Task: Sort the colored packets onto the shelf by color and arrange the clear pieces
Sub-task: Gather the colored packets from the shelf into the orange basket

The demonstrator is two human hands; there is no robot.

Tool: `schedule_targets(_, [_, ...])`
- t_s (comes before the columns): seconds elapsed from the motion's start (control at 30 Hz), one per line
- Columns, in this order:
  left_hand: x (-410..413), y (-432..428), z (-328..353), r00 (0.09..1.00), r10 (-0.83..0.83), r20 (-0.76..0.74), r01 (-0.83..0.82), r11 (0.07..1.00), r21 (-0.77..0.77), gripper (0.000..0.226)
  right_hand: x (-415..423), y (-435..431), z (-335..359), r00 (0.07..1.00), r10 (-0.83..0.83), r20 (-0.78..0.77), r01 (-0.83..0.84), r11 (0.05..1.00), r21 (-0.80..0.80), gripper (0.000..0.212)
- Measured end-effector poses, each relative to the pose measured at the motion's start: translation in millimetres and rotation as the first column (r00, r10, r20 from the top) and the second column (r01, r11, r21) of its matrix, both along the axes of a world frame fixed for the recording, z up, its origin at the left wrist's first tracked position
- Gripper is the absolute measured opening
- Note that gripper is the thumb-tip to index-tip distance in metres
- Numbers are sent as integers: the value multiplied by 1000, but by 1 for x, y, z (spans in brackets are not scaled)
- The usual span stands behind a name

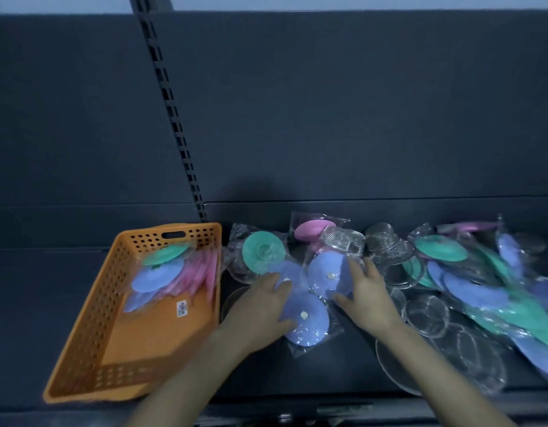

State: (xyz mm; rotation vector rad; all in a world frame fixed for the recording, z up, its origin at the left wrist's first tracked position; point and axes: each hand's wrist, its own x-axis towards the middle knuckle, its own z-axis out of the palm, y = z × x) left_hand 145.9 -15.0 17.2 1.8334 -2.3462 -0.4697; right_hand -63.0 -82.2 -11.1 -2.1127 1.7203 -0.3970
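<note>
Head view. An orange basket sits on the dark shelf, with mixed packets in green, blue and pink lying at its far end. Just right of the basket, the left hand rests on overlapping blue packets, fingers extended and clasping nothing. Further right, the right hand, fingers spread, touches a separate blue packet. A green packet lies beside the basket's far right corner. Clear mesh pieces and a blurred heap lie well right of the basket.
</note>
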Motion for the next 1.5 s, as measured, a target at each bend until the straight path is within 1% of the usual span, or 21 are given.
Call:
schedule_targets(0.1, [-11,-14,-15,995,98,34,-103,981,162,102,-2,-4,1,999,-7,42,6,1000,24,80])
schedule_targets(0.17, [-14,-24,-23,990,134,51,-143,960,240,116,-2,-8,-1,1000,-19,25,17,999,47,90])
schedule_targets(0.23, [-16,-31,-28,986,121,116,-147,957,251,125,-3,-12,-4,999,-34,-14,35,997,66,97])
schedule_targets(0.3, [-19,-36,-32,976,102,194,-148,960,239,131,-3,-14,-4,996,-42,-73,47,997,57,97])
schedule_targets(0.4, [-21,-42,-37,957,76,279,-142,964,226,134,-2,-14,-1,985,-75,-153,77,997,10,82])
schedule_targets(0.47, [-22,-46,-38,954,67,292,-127,973,192,134,-2,-14,1,983,-92,-157,93,996,-4,66])
schedule_targets(0.57, [-23,-48,-35,963,67,260,-111,981,159,131,-6,-17,0,994,-94,-63,96,995,25,49])
schedule_targets(0.67, [-24,-50,-31,982,131,138,-153,975,160,126,-11,-20,3,994,-90,62,88,995,36,28])
schedule_targets(0.73, [-23,-52,-28,980,191,60,-198,966,166,124,-14,-20,7,985,-110,130,107,994,29,21])
schedule_targets(0.77, [-22,-54,-28,978,200,58,-207,962,177,123,-16,-19,10,979,-120,162,117,993,24,19])
schedule_targets(0.83, [-20,-57,-28,978,157,137,-182,963,198,123,-19,-18,13,972,-127,200,126,992,18,15])
schedule_targets(0.9, [-20,-59,-27,972,99,211,-140,971,193,121,-21,-16,16,970,-120,213,116,993,30,18])
schedule_targets(0.97, [-22,-61,-25,963,53,264,-95,984,149,114,-23,-15,18,965,-119,233,111,993,49,20])
schedule_targets(1.07, [-23,-64,-22,953,21,302,-47,996,79,102,-28,-12,21,958,-121,260,116,993,37,33])
schedule_targets(1.13, [-21,-66,-23,947,13,320,-47,994,100,104,-31,-12,25,955,-106,278,109,994,8,36])
schedule_targets(1.23, [-19,-69,-20,932,-10,363,-67,977,200,115,-31,-11,33,955,-89,283,102,994,-30,26])
schedule_targets(1.3, [-22,-72,-17,926,-29,377,-50,979,200,105,-31,-12,37,956,-86,280,110,991,-72,25])
schedule_targets(1.37, [-25,-74,-16,915,-37,402,-23,989,144,89,-30,-12,44,952,-79,296,118,986,-119,18])
schedule_targets(1.4, [-25,-75,-16,914,-33,404,-19,992,122,86,-30,-12,47,948,-73,311,121,983,-138,14])
schedule_targets(1.43, [-25,-75,-17,918,-25,395,-19,994,108,85,-31,-12,50,940,-69,335,126,980,-153,14])
schedule_targets(1.5, [-23,-74,-14,938,3,346,-34,996,84,79,-31,-13,57,910,-79,407,158,974,-165,27])
